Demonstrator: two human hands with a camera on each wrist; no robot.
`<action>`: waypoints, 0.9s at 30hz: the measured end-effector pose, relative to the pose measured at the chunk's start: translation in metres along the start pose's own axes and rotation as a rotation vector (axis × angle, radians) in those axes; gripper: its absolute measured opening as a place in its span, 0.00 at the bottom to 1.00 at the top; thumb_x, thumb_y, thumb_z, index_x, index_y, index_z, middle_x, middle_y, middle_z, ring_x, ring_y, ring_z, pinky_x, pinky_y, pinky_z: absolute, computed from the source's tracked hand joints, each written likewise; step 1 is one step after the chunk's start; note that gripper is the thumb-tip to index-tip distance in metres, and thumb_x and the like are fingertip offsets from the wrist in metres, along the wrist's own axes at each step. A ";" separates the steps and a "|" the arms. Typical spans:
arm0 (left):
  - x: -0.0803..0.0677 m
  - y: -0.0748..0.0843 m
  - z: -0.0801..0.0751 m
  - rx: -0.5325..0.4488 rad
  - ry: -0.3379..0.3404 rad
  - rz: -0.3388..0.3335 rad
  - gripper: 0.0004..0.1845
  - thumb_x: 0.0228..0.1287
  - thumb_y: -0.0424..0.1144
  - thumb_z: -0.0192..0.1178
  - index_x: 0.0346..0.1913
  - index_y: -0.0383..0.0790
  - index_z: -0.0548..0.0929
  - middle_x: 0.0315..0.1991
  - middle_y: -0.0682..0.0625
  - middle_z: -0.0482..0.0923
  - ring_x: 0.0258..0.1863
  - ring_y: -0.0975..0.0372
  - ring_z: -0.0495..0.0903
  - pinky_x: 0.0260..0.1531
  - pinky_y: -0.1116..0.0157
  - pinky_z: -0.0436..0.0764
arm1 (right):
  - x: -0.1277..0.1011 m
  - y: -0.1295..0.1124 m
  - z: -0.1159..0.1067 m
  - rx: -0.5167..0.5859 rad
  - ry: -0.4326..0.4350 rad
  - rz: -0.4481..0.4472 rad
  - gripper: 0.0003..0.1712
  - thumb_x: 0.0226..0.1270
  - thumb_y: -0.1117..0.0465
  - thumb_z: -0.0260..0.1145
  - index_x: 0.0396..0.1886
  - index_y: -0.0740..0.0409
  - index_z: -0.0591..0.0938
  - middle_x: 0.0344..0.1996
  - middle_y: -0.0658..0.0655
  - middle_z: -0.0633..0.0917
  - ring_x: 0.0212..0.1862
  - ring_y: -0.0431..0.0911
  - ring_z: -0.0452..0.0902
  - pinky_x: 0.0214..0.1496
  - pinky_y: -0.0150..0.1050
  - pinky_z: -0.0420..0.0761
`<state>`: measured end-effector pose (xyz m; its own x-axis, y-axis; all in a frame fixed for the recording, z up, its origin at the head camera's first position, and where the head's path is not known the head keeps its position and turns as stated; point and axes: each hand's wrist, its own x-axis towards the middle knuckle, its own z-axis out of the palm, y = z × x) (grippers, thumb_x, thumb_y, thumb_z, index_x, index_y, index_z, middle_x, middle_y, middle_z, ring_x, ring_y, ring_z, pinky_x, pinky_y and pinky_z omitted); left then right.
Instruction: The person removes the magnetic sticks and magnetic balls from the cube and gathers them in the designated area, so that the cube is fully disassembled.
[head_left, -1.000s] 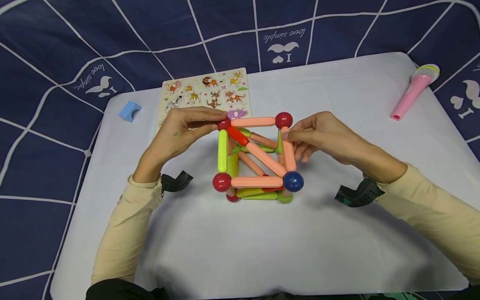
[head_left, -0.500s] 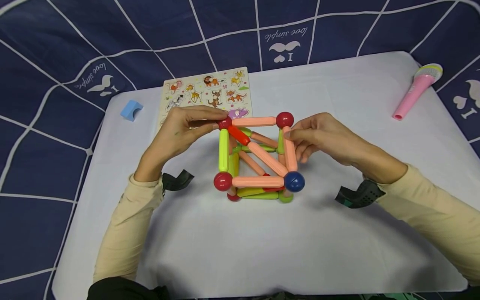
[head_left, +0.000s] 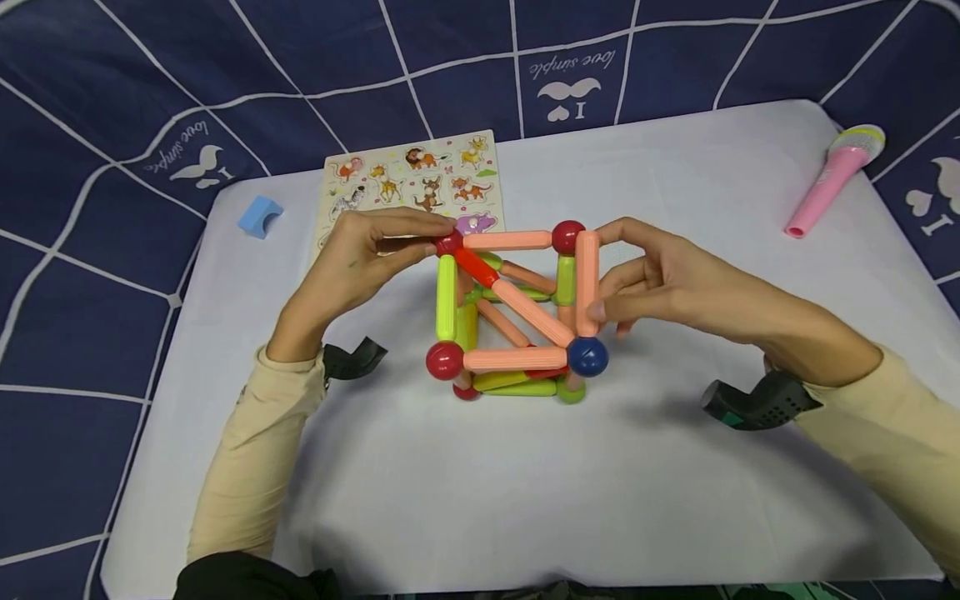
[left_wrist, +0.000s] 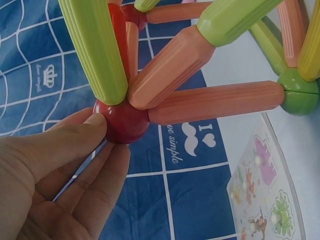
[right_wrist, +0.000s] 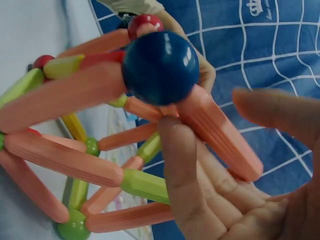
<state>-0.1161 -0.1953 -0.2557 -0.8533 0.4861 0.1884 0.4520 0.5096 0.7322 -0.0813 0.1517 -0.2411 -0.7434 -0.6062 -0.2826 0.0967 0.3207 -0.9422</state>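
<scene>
A box-shaped frame of coloured building sticks and balls stands on the white table (head_left: pixel 480 492). My left hand (head_left: pixel 372 250) pinches the red ball (left_wrist: pixel 120 122) at its far left top corner between thumb and fingers. At the near right corner sits a blue ball (head_left: pixel 587 357), with a salmon stick (head_left: pixel 587 283) joined to it. The far end of that stick lies beside the far right red ball (head_left: pixel 567 237), apparently off it. Around this stick is my right hand (head_left: pixel 660 279), fingers behind it; in the right wrist view the thumb (right_wrist: pixel 255 107) stands apart from it.
Behind the frame lies an animal puzzle board (head_left: pixel 420 179), partly covered by my left hand. A blue arch block (head_left: pixel 260 217) is at the far left, a pink toy microphone (head_left: pixel 832 183) at the far right. Dark blue printed cloth (head_left: pixel 450 58) hangs behind the table.
My right hand has shifted right and loosened from its pinch on the salmon stick. The stick's far end has swung right, away from the red ball. My left hand keeps its place.
</scene>
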 end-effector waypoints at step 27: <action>-0.001 0.000 0.002 0.006 0.012 -0.011 0.18 0.63 0.29 0.66 0.55 0.44 0.86 0.51 0.54 0.84 0.58 0.64 0.77 0.48 0.66 0.82 | 0.010 0.022 -0.065 -0.726 0.449 -0.069 0.20 0.66 0.54 0.70 0.54 0.58 0.85 0.40 0.60 0.87 0.36 0.49 0.75 0.30 0.34 0.71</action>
<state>-0.1144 -0.1945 -0.2573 -0.8615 0.4716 0.1880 0.4437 0.5194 0.7304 -0.1298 0.2005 -0.2532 -0.9385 -0.3449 0.0137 -0.2924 0.7733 -0.5626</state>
